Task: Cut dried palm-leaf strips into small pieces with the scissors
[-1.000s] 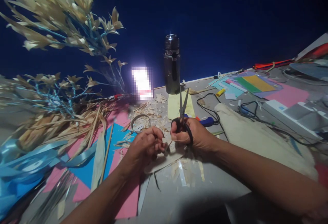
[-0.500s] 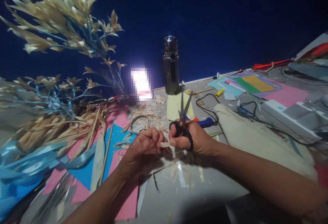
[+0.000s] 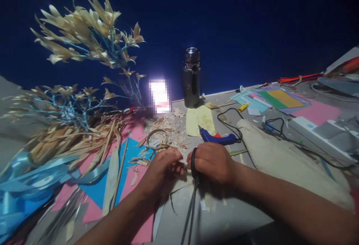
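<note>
My right hand [image 3: 215,163] has black-handled scissors [image 3: 193,166] hooked on its fingers, the loop around them and the blades hanging down toward me. Close beside it on the left, my left hand [image 3: 163,169] has its fingers curled together in a pinch. A small pale bit shows between the two hands; what the left fingertips grip is mostly hidden. Just beyond the right hand lies a blue glue gun [image 3: 217,138], partly on a yellow sheet [image 3: 198,120]. A tape ring [image 3: 148,140] lies beyond my left hand among pale husk scraps [image 3: 175,131].
A dark flask [image 3: 191,84] stands at the back, near a bright blurred-out screen [image 3: 159,95]. Dried husk flowers [image 3: 98,24] on blue stems, husk strips [image 3: 103,140] and blue ribbon [image 3: 36,181] fill the left. At right lie a cream cloth [image 3: 288,159], cables and coloured paper [image 3: 316,110].
The scissors have swung from blades pointing up and away to blades pointing down toward me. My right hand has turned palm down. The pale strip between my fingers is now mostly out of sight.
</note>
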{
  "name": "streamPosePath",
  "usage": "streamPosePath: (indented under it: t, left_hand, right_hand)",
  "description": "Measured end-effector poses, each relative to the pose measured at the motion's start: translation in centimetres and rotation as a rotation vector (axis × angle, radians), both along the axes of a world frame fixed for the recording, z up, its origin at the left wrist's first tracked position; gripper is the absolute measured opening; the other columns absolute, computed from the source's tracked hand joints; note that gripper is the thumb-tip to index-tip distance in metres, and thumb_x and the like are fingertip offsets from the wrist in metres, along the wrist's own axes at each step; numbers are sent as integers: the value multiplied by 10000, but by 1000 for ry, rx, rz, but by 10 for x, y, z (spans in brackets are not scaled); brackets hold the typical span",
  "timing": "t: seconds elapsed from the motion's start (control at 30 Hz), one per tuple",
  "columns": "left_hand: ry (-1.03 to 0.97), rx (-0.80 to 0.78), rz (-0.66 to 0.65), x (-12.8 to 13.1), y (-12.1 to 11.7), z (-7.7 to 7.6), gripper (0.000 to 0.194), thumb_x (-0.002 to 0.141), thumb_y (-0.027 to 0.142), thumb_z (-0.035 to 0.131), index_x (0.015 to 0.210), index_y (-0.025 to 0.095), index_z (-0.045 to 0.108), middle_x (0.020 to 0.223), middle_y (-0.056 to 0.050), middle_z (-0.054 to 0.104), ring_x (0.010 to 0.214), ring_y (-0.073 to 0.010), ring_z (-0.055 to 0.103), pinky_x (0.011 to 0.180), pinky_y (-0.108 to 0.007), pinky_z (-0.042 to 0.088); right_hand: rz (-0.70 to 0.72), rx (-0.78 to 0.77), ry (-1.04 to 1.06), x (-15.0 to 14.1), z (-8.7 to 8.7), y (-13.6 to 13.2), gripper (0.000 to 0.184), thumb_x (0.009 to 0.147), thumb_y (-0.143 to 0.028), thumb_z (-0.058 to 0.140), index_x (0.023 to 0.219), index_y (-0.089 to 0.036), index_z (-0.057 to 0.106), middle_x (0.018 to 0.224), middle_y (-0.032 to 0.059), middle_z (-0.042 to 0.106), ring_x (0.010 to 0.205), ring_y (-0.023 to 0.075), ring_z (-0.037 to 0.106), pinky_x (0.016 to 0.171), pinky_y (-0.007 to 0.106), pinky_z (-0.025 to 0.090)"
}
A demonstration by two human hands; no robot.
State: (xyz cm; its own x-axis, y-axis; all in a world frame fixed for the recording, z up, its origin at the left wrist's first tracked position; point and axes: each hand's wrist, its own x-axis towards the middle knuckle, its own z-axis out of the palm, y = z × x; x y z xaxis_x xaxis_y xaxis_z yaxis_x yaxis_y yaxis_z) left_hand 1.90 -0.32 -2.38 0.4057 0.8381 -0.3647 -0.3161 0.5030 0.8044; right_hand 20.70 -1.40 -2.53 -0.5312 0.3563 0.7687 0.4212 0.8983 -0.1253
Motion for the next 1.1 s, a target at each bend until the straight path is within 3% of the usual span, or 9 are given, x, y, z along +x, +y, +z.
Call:
streamPosePath:
  t: [0.1,0.3,0.5,0.57,0.67,0.73,0.8,0.93,1.1]
  left_hand:
    - [13,5,-10,-2,2,-1,225,680,229,792,606,139,599,501,19,536,461,-79,476,484,-187,362]
    - [-27,9,-45,-7,-1,5,399,772,527,715,706,135,677,521,-17,573,518,-142,555,529,-243,437]
    - [41,57,-72,-9,-6,13,171,671,269,751,675,134,647,537,3,548,504,-103,497,507,-211,382]
    - [22,57,-59,-11,-5,13,152,677,264,711,752,140,668,589,-18,592,543,-126,534,533,-227,408]
    - [0,50,-54,-12,-3,13,196,651,232,716,821,144,676,682,-35,639,593,-127,558,579,-233,432]
    - [8,54,-67,-11,-2,12,226,636,226,764,825,149,666,710,-27,643,598,-111,548,580,-218,421]
    - [31,77,-92,-9,-3,9,254,645,255,813,810,160,644,691,-7,627,585,-102,529,559,-208,404]
    - [79,129,-143,-7,-3,3,276,708,293,834,737,161,593,631,15,601,528,-76,484,513,-188,368]
    - [-168,61,-263,-6,-5,5,337,685,330,850,691,167,554,591,-31,634,545,-124,550,546,-229,430]
  right_hand:
    - [-2,108,-69,0,6,-3,332,1031,-168,405,801,-140,642,696,56,674,654,165,595,597,302,408]
    - [-38,201,-60,1,13,-10,320,1005,-152,459,762,-143,666,697,48,700,634,166,588,557,316,367]
    - [-5,186,-50,1,8,-11,275,972,-145,472,766,-168,653,672,42,679,616,167,573,540,318,340]
    - [5,18,52,-2,4,-10,200,956,-160,509,809,-170,645,691,38,670,646,161,591,577,300,393]
    - [-34,-525,365,-8,-4,-8,76,896,-201,614,824,-177,615,718,16,637,624,133,574,584,261,433]
    - [-58,-931,566,-12,-8,-6,135,845,-270,698,819,-178,602,711,-7,601,591,115,536,556,241,421]
    - [-41,-1214,716,-14,-10,-4,250,768,-337,784,807,-177,596,698,-24,574,592,107,518,558,233,414]
    - [32,-1437,827,-15,-7,-4,380,625,-325,892,797,-166,592,684,-40,573,586,94,525,558,218,417]
    - [243,-1633,948,-18,-1,-10,465,601,-324,905,829,-179,527,700,-17,633,565,151,635,572,278,497]
